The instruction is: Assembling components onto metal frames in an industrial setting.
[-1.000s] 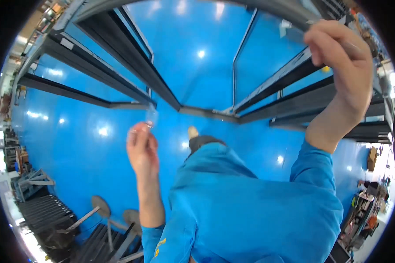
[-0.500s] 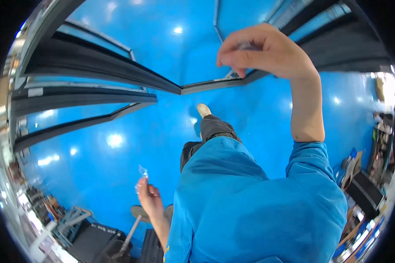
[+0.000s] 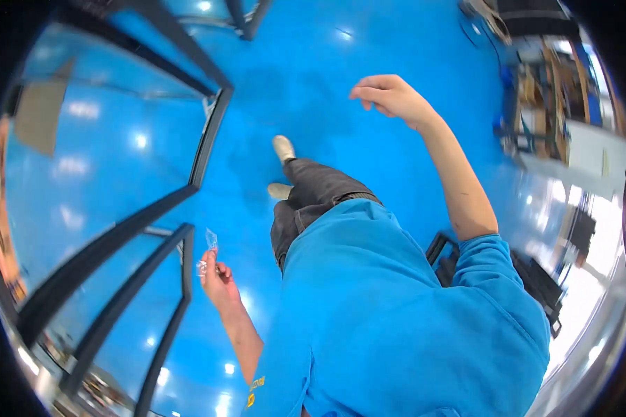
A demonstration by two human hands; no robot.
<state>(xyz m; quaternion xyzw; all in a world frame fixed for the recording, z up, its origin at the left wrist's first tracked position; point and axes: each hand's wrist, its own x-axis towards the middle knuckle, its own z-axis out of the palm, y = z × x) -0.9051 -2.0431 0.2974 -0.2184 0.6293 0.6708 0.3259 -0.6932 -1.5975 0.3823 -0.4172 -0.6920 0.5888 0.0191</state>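
Observation:
My left hand (image 3: 219, 283) is at the left, low beside my body, closed on a small clear plastic bag (image 3: 211, 240). The bag's crinkled film sticks out past the thumb and fingertips; what may be inside it is too small to tell. My right hand (image 3: 395, 97) is held out in front, at the upper right, above the blue floor. Its fingers curl in toward the thumb, and whatever they may hold is hidden. It touches nothing else that I can see.
Dark metal frames (image 3: 212, 132) stand on the blue floor (image 3: 313, 62) close to my left, their bars reaching near my left hand. At the right are a shelf with boxes (image 3: 535, 115) and dark equipment (image 3: 539, 281). My light shoes (image 3: 283, 148) show mid-step.
I have turned to the right; the frames now lie on my left, and shelves have come up on the right. My right hand has lowered away from the frames. The bag stays in my left hand.

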